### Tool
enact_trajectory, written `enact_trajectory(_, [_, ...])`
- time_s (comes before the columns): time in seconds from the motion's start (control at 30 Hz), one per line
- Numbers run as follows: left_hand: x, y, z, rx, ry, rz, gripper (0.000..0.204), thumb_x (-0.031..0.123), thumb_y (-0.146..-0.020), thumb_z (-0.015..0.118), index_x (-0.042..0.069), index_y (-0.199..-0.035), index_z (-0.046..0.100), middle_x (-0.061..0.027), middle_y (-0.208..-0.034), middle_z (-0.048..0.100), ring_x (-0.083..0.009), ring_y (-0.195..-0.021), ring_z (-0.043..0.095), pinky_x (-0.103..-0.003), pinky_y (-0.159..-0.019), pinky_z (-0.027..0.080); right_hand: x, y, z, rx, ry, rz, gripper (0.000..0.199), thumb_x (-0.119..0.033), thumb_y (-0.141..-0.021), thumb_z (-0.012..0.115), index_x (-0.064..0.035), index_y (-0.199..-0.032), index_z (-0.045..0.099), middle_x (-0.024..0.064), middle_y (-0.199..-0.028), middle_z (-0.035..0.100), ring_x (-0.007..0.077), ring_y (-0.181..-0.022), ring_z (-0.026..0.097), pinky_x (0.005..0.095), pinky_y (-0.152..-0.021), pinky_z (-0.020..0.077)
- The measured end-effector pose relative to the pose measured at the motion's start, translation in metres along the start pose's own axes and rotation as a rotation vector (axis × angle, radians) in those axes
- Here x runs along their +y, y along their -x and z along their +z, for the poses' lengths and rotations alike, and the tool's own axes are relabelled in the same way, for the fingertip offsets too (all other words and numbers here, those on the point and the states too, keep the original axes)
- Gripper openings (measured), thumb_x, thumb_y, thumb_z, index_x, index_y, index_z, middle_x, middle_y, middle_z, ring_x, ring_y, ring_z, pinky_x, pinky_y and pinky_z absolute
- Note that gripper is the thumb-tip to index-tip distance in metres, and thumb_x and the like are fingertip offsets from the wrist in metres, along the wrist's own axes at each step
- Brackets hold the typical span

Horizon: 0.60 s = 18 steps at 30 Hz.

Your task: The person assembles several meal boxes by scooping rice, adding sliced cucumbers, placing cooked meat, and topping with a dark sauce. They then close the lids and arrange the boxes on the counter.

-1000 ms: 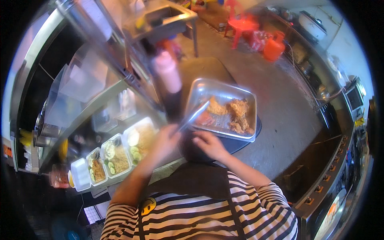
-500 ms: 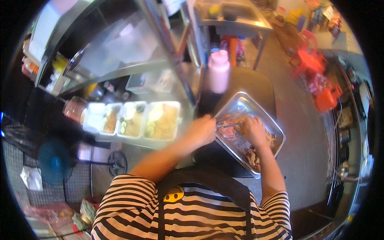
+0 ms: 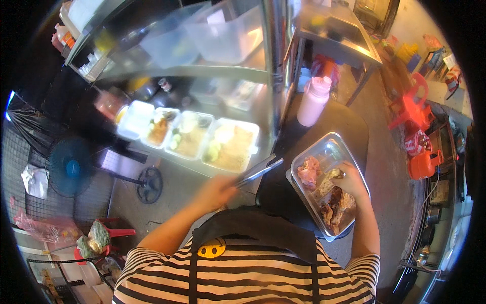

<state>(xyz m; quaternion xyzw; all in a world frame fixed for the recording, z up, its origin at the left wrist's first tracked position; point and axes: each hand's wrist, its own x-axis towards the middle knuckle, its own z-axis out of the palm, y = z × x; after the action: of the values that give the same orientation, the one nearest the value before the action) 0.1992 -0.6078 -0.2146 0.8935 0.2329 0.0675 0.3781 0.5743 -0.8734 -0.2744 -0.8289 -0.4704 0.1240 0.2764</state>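
Street-side food stall, head view: glass display case across 11 to 1 o'clock, concrete floor below, round dark bench [image 3: 324, 126] at 3 o'clock. Left hand [image 3: 217, 190] closed around metal tongs [image 3: 258, 171], tips pointing toward 2 o'clock, empty as far as can be seen. Right hand [image 3: 352, 182] rests in the steel tray [image 3: 329, 152] on the cooked meat pieces [image 3: 331, 200]; whether it grips one, cannot tell. Risks, as judged: tray overhangs the bench edge at 4 o'clock and could tip under hand pressure; tongs swinging near the pink lidded bottle [image 3: 314, 101] could topple it. Packages: four white open meal boxes [image 3: 230, 147] in a row at 10 o'clock, filled; red plastic bags [image 3: 43, 228] at 8 o'clock.
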Motion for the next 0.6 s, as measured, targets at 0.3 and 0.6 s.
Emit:
enact_trajectory(0.3, [-0.097,0.021,-0.087,-0.219,0.555,-0.319,0.038,0.018,-0.09,0.061,0.002,-0.123,0.059,-0.0013,-0.079,0.059,-0.0082,-0.068,0.053,-0.022,-0.059,0.042,-0.169,-0.037,0.019,-0.002,-0.89,0.411,0.029,-0.012,-0.079,0.073,0.0015,-0.102,0.06,0.0069,-0.087,0.065,0.0138,-0.079,0.062,0.027,-0.07,0.0502])
enact_trajectory(0.6, [-0.171,0.039,-0.115,-0.252,0.666,-0.416,0.037,0.013,-0.09,0.058,-0.005,-0.123,0.055,-0.0041,-0.097,0.063,-0.01,-0.072,0.058,-0.022,-0.06,0.046,-0.249,-0.109,0.163,-0.135,-0.904,0.517,0.039,-0.024,-0.075,0.078,0.0038,-0.101,0.065,0.0078,-0.085,0.065,0.0139,-0.072,0.057,0.0278,-0.062,0.0448])
